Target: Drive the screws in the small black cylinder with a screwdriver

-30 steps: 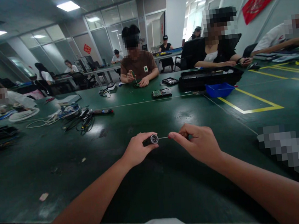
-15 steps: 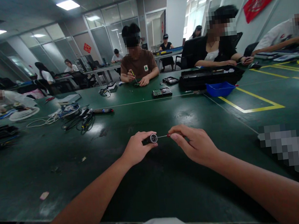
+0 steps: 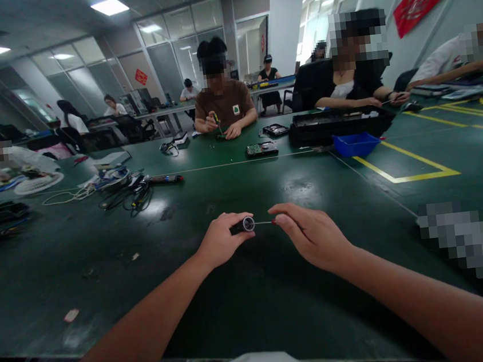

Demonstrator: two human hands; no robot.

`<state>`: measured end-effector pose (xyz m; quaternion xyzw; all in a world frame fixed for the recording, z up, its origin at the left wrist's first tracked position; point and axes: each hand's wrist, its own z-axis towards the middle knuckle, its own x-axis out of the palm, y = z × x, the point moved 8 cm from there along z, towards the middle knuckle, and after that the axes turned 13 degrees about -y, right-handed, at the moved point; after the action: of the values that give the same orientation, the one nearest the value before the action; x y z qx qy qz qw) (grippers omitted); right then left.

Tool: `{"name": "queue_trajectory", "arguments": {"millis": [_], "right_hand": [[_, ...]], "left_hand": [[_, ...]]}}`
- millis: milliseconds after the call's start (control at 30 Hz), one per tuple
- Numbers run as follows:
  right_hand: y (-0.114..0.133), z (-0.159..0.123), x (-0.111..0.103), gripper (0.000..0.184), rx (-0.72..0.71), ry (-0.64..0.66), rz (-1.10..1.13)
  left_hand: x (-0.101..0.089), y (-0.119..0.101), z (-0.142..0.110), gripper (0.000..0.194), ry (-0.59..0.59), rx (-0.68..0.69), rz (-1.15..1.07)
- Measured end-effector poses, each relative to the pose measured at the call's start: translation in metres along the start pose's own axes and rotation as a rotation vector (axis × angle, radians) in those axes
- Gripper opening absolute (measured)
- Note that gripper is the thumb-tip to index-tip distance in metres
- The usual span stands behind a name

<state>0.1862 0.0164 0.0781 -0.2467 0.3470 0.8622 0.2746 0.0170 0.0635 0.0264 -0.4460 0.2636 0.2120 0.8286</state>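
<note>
Wrapped round a short black cylinder with a silver-rimmed round end [image 3: 248,224], my left hand [image 3: 220,242] holds it above the green table, the round end turned toward me and to the right. My right hand [image 3: 314,234] grips the red handle of a thin screwdriver [image 3: 264,222], most of the handle being hidden by the fingers. The screwdriver's metal shaft points left, level, and its tip meets the cylinder's rim. Whether the tip sits in a screw there is too small to tell.
The green table [image 3: 117,274] spreads all round. Black cables [image 3: 137,195] lie ahead on the left, a circuit-board device [image 3: 262,149] farther off. A blue bin [image 3: 356,144] stands right of centre. A co-worker [image 3: 225,105] sits opposite, holding a screwdriver. A blurred-out object [image 3: 473,249] lies right.
The fingers of my right hand have shifted slightly on the screwdriver handle, the index finger now lifted and straighter. My left hand and the cylinder stay in place.
</note>
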Motion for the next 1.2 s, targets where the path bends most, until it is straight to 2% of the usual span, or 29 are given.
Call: {"name": "queue_trajectory", "arguments": {"millis": [100, 267, 467, 700, 767, 900, 1100, 1200], "right_hand": [[-0.0039, -0.0009, 0.0024, 0.03, 0.052, 0.011, 0.004], [0.0021, -0.0015, 0.0002, 0.033, -0.009, -0.027, 0.054], [-0.0062, -0.0017, 0.0034, 0.027, 0.092, 0.018, 0.032], [0.0016, -0.0022, -0.0005, 0.024, -0.014, -0.077, 0.088], [-0.0007, -0.0009, 0.0004, 0.019, 0.014, -0.053, 0.065], [-0.0063, 0.0011, 0.0022, 0.026, 0.069, -0.002, 0.02], [0.0024, -0.0009, 0.0016, 0.03, -0.003, -0.013, 0.074], [0.0013, -0.0008, 0.0016, 0.026, 0.031, 0.001, 0.052]], "left_hand": [[0.0005, -0.002, 0.0001, 0.037, 0.013, -0.001, 0.002], [-0.0034, -0.0023, 0.0013, 0.037, -0.002, -0.012, -0.006], [-0.0015, -0.0013, 0.0, 0.039, 0.01, -0.001, 0.004], [-0.0041, 0.001, 0.0005, 0.039, -0.02, -0.005, 0.002], [-0.0039, -0.0014, 0.0005, 0.038, -0.011, 0.013, 0.005], [-0.001, -0.0051, 0.0002, 0.037, 0.015, 0.024, 0.013], [-0.0025, -0.0024, 0.0014, 0.038, -0.004, 0.009, 0.008], [-0.0022, 0.0002, 0.0011, 0.039, -0.012, 0.011, 0.014]]}}
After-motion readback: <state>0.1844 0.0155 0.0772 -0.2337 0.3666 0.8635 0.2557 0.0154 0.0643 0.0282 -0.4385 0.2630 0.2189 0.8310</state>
